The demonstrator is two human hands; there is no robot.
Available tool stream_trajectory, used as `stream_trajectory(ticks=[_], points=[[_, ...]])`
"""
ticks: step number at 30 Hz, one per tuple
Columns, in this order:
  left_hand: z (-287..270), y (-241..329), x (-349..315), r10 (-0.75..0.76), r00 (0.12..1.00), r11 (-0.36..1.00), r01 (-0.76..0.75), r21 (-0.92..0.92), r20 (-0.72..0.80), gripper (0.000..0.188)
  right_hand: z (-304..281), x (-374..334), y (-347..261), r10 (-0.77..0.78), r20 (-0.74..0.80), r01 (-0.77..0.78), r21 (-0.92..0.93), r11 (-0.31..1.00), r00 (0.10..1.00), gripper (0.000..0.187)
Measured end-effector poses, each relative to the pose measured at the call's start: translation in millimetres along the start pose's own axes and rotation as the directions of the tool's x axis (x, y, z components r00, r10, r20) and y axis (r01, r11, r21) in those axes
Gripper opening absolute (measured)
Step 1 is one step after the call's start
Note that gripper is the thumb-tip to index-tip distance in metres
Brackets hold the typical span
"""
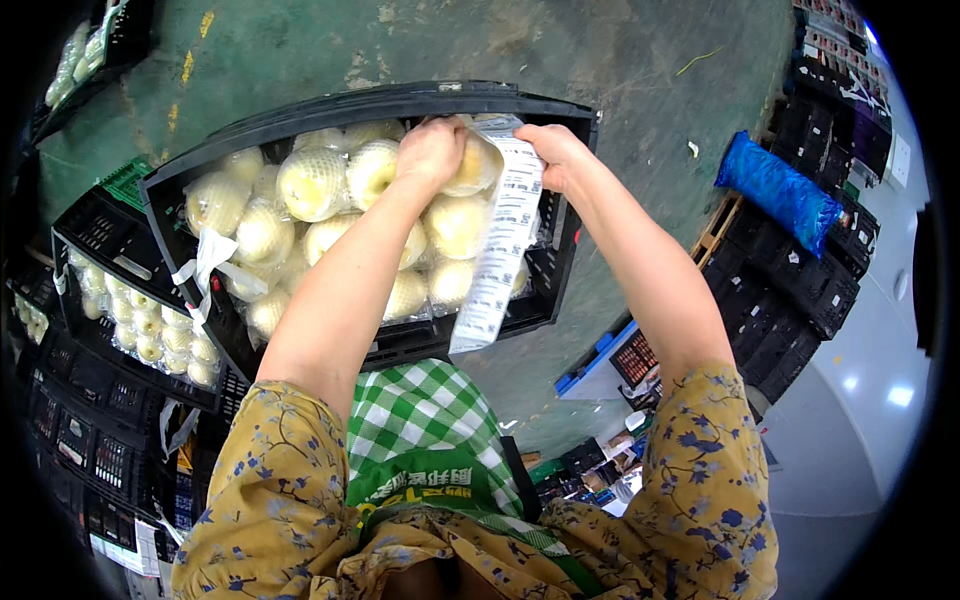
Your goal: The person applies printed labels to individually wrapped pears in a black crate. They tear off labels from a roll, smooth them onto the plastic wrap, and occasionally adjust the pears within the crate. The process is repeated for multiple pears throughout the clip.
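A black plastic crate (350,104) is in front of me, filled with round pale yellow fruits (312,184) in white foam nets and clear film. My right hand (555,152) pinches the top of a long strip of printed white labels (505,235) at the crate's far right. The strip hangs across the fruits and over the near rim. Beside the strip's upper end, my left hand (432,150) is closed above the fruits, its fingertips hidden. I cannot tell whether it grips the strip's end, a label or a wrapper.
White tape or film (208,262) sticks to the crate's left side. Another crate of small wrapped fruits (150,335) and stacked black crates (90,440) stand at left. Further right lie a blue plastic bag (780,190) and more black crates (760,310) on the green floor (640,60).
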State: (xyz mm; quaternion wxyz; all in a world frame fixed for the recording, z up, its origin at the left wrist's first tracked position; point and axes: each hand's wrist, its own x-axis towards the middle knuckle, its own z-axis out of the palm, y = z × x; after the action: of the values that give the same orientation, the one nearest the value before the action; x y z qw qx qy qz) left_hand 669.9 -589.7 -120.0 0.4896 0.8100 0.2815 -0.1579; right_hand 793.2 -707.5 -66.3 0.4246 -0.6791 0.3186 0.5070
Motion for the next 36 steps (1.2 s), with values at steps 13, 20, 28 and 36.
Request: stream_trajectory(ticks=[13,20,28,36], points=[[22,-18,27,-0.017,0.975,0.983,-0.024,0.184,0.222,0.043,5,56,7,0.17,-0.006,-0.167,0.136,0.976,0.985,0.025],[17,-14,43,-0.085,0.927,0.979,0.008,0.206,0.366,0.047,5,68,15,0.174,-0.037,-0.167,0.142,0.976,0.984,0.023],[-11,8,49,0.019,0.837,0.942,-0.198,0.271,0.547,0.041,16,39,7,0.14,0.013,-0.14,0.179,0.974,0.99,0.021],[-16,4,44,0.106,0.881,0.954,-0.221,0.203,0.461,0.049,-13,-33,41,0.032,0.028,-0.033,0.027,0.999,0.999,0.03]])
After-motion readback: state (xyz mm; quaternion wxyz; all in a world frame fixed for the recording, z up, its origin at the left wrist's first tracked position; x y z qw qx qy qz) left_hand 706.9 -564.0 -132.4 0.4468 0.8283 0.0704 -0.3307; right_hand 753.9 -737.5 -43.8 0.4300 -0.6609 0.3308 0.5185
